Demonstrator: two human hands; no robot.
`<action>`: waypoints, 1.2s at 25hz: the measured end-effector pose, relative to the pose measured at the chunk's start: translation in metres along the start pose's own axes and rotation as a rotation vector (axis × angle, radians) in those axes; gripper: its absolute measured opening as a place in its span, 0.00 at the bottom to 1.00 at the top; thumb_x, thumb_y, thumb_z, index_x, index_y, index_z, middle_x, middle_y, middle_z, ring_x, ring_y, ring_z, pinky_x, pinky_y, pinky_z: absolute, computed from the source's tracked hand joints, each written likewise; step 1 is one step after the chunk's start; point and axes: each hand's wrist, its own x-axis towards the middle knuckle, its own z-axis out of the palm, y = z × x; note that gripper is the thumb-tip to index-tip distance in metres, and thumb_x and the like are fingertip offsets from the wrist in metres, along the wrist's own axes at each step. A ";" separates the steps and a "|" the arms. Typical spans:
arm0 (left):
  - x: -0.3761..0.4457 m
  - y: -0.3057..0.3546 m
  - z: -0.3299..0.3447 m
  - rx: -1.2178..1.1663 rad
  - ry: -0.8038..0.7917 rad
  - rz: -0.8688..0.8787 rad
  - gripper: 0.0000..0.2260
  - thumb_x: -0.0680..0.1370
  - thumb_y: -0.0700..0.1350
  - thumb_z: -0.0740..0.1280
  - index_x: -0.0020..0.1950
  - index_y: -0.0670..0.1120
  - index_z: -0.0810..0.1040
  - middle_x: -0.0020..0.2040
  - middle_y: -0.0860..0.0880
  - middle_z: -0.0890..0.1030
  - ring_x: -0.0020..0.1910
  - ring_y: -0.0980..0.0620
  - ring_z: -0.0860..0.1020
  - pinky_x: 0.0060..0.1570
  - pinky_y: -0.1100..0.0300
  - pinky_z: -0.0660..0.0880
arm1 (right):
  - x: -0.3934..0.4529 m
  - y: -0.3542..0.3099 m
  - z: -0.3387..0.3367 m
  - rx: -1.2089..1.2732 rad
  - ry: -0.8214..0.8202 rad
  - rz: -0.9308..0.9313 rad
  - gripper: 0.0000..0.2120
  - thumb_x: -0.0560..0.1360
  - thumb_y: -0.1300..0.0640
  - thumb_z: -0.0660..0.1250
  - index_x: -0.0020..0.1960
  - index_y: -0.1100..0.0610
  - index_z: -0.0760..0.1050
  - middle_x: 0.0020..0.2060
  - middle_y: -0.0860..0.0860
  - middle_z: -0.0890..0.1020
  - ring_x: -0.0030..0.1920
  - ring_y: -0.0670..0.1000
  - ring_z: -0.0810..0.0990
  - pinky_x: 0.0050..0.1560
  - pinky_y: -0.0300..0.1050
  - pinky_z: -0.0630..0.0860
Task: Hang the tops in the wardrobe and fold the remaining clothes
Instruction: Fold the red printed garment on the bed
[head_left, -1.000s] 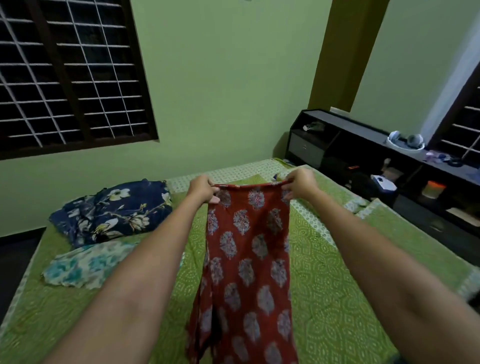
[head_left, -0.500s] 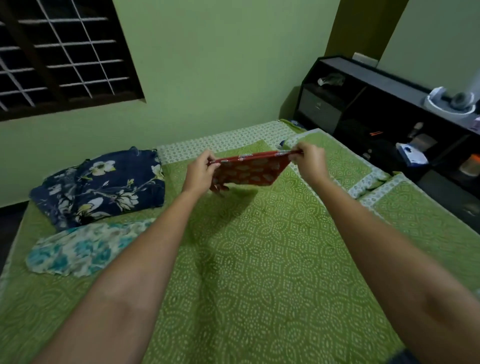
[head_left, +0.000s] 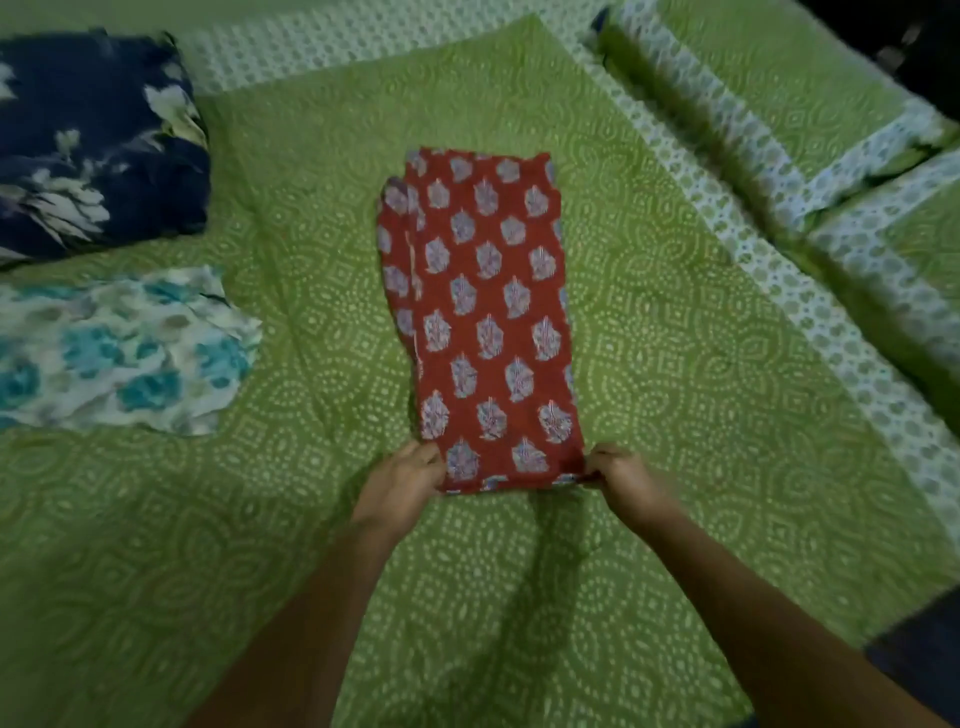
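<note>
Now we pinch the red printed garment (head_left: 483, 317) flat on the bed (head_left: 675, 364), left hand (head_left: 402, 486) and right hand (head_left: 626, 475) clamping its near corners; folding barely begun; two garments wait.

Two bare forearms come up from the bottom edge, one from about 7 o'clock, the other from about 5 o'clock. No sleeve, watch, bracelet or ring shows on either. The left hand (head_left: 400, 486) and right hand (head_left: 626, 475) are uncovered, without gloves; the fingers (head_left: 423, 454) are slightly blurred, so nails cannot be made out. At 4 o'clock, by the right edge, a patch of dark blue cloth (head_left: 917, 670) shows, seemingly worn clothing.
</note>
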 end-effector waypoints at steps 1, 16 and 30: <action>-0.003 0.002 0.016 0.109 -0.043 0.020 0.12 0.57 0.42 0.80 0.34 0.48 0.80 0.35 0.53 0.78 0.37 0.51 0.76 0.32 0.61 0.72 | -0.008 0.008 0.021 -0.080 -0.037 -0.035 0.07 0.71 0.65 0.67 0.46 0.58 0.82 0.47 0.54 0.81 0.47 0.57 0.80 0.44 0.46 0.76; -0.181 0.035 0.191 0.424 0.070 -0.037 0.19 0.82 0.30 0.46 0.73 0.30 0.55 0.71 0.38 0.69 0.76 0.45 0.54 0.69 0.63 0.61 | -0.209 0.000 0.150 -0.272 -0.406 -0.265 0.13 0.64 0.51 0.57 0.28 0.50 0.79 0.29 0.45 0.81 0.40 0.48 0.78 0.27 0.35 0.75; 0.214 -0.050 0.075 0.226 0.244 -0.177 0.31 0.80 0.66 0.43 0.79 0.51 0.45 0.79 0.51 0.45 0.78 0.47 0.44 0.75 0.46 0.43 | 0.243 0.045 0.031 -0.397 0.337 -0.138 0.27 0.81 0.40 0.45 0.78 0.46 0.50 0.78 0.47 0.53 0.77 0.52 0.48 0.75 0.60 0.47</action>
